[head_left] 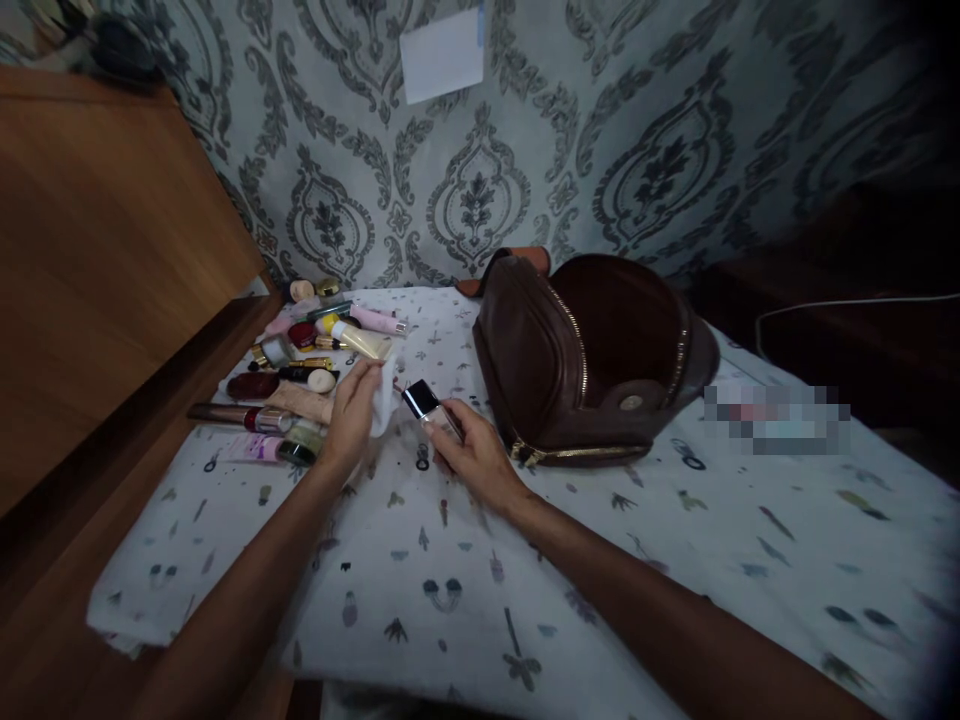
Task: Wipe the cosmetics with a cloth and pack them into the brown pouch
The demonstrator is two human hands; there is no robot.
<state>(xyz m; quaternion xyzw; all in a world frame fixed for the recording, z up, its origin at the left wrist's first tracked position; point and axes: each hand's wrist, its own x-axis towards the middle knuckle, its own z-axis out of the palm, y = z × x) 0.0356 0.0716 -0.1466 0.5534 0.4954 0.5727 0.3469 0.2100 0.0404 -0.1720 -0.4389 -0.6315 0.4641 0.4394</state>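
My right hand (476, 455) grips a small foundation bottle (442, 420) with a shiny black cap, held tilted over the patterned cloth. Pinched in my left hand (352, 405) is a white wipe (384, 400), partly hidden behind the fingers. Just beyond that hand lies a cream-coloured tube (364, 340), close to the fingertips. Several cosmetics are spread to the left, among them a pink tube (379, 320), a dark red oval case (252, 386) and a jar with a dark lid (298, 450). A brown leather bag (532, 350) stands unzipped right of my hands.
The white patterned cloth (442, 640) covers the surface beneath everything. A wooden cabinet (112, 220) rises on the left, and a papered wall (480, 190) closes off the back. On the right, a blurred-out item (776, 418) lies near a pale cable (847, 303).
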